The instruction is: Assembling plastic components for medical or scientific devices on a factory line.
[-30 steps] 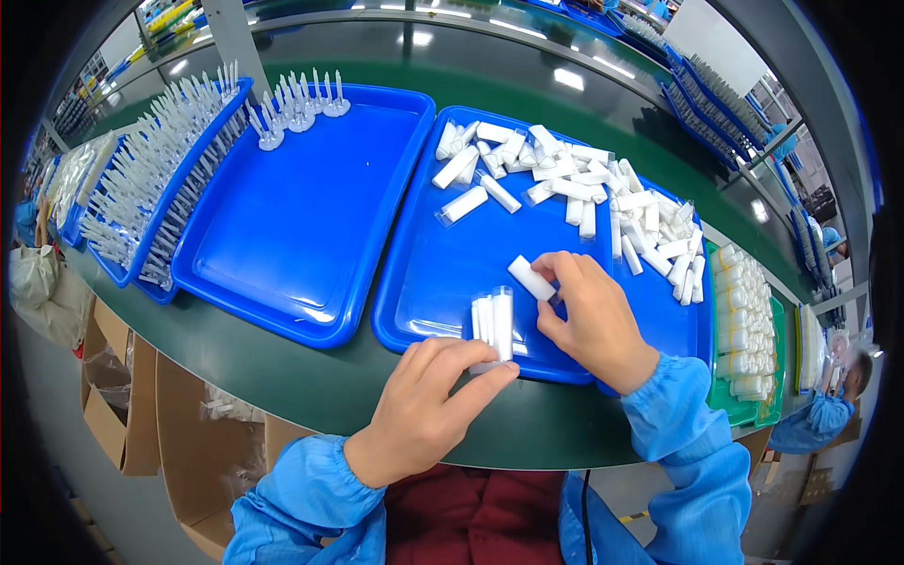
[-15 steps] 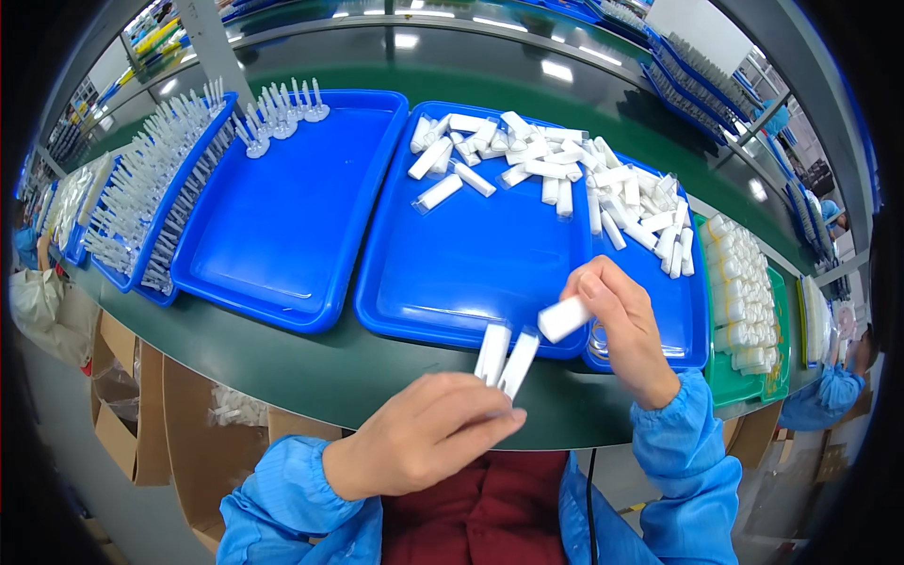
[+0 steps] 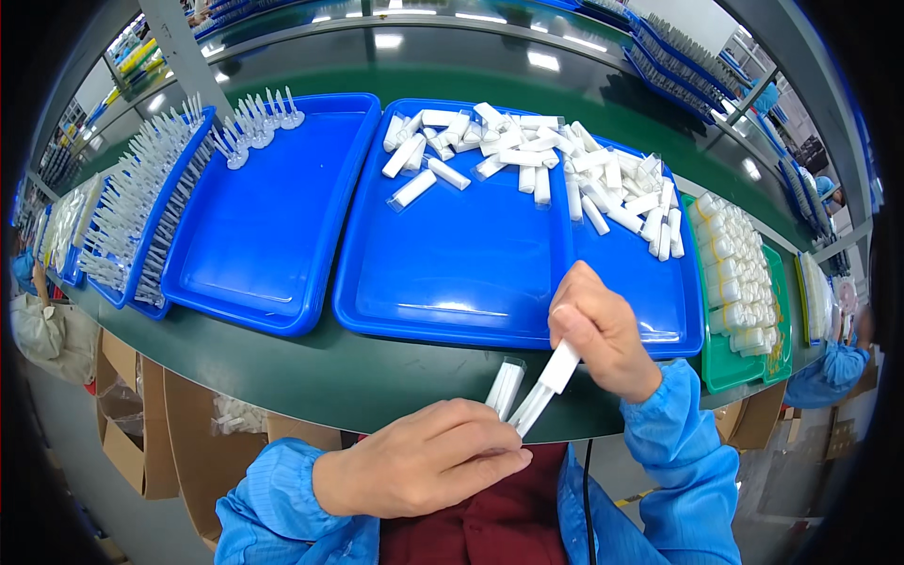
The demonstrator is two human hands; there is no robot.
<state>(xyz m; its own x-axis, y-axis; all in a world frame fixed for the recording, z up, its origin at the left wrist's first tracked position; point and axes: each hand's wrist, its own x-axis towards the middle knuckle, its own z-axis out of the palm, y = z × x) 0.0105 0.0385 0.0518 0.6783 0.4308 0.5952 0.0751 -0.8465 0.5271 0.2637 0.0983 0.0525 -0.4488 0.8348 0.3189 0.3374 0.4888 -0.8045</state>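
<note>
My left hand (image 3: 424, 457) is closed on two narrow clear plastic sleeves, seen above its fingertips. White material fills the left sleeve (image 3: 507, 386); the right sleeve (image 3: 533, 409) leans toward my other hand. Between the thumb and fingers of my right hand (image 3: 603, 330) is a flat white strip (image 3: 561, 367), tilted, its lower end meeting the top of the right sleeve. Whether that end sits inside the sleeve I cannot tell. Both hands are over the table's front edge, close to the blue tray (image 3: 443, 331) in the middle.
Many white packets (image 3: 518, 155) lie in the far part of the middle and right trays. A left blue tray (image 3: 254, 318) holds upright clear plastic pieces (image 3: 259, 121), with a stacked rack of them (image 3: 141, 221) beside it. On the right, a green tray (image 3: 730, 377) carries bundled white rolls (image 3: 733, 273).
My right hand has turned and brought the white strip down against the right sleeve, where before they were apart. The whole view has shifted slightly.
</note>
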